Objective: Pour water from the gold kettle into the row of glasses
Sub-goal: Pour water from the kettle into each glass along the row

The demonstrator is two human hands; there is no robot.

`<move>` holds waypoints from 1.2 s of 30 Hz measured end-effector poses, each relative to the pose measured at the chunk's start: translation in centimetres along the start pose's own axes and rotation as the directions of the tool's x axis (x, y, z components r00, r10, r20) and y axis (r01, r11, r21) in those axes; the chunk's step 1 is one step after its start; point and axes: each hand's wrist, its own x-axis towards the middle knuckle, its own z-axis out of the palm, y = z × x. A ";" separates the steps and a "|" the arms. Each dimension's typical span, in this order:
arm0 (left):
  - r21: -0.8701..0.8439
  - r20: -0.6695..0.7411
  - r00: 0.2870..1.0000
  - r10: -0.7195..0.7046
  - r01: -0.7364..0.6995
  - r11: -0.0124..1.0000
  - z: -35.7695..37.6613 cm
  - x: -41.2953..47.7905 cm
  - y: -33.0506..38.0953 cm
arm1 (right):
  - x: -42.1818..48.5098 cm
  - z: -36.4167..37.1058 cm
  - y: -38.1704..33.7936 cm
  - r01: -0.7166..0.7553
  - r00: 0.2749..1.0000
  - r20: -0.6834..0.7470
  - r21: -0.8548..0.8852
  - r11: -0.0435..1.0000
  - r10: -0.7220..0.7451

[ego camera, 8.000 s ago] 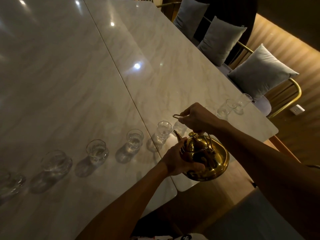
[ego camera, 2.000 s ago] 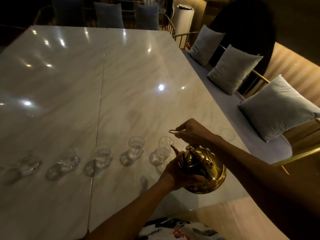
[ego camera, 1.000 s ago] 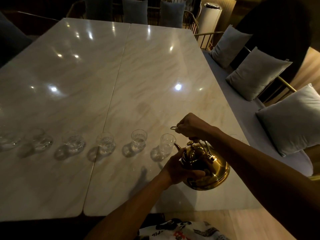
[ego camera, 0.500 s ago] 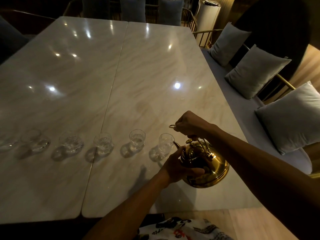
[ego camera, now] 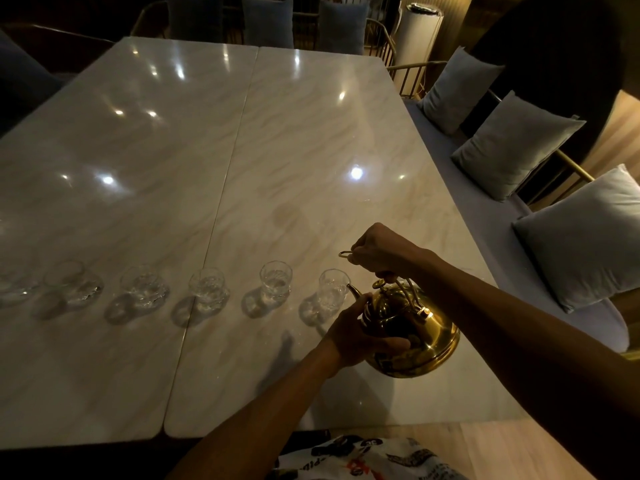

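Closest to the camera, a patterned cloth [ego camera: 363, 459] lies at the person's lap, past the near edge of the table [ego camera: 294, 150]. Just beyond it, the gold kettle [ego camera: 419, 337] is held in the air over the table's near right part. The left hand [ego camera: 360, 329] cups its rounded body from the left, with fingers [ego camera: 389, 342] curled against the metal. The right hand [ego camera: 379, 252] is above it, fist closed round the top of the handle [ego camera: 408, 289].

The kettle is tipped. Its axis runs from the base, low and to the right, up to the spout [ego camera: 354, 289], which points left and slightly away. The spout tip is just beside the rim of the nearest glass [ego camera: 330, 289]; I cannot tell whether they touch or whether water is running.

That glass is the right end of the row of glasses [ego camera: 207, 289], which stretches leftward across the table's seam.

Farther right, grey cushions [ego camera: 512, 143] lean along a bench [ego camera: 485, 216]. A white cylinder [ego camera: 417, 39] stands beyond the table's far corner.
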 end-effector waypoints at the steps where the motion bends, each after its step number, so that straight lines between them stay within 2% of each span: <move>1: 0.008 -0.007 1.000 0.002 -0.002 1.000 0.0 0.0 -0.1 | 0.0 0.0 0.0 0.008 1.000 0.001 -0.002 1.000 -0.008; 20: -0.040 -0.017 1.000 0.008 -0.009 0.999 0.4 0.0 -0.1 | -0.5 0.0 0.0 0.018 1.000 -0.004 -0.002 1.000 -0.018; 36: 0.011 -0.091 0.996 -0.007 0.008 1.000 1.4 -0.4 -0.1 | -1.2 -0.4 0.7 0.067 0.998 0.000 -0.010 0.998 -0.067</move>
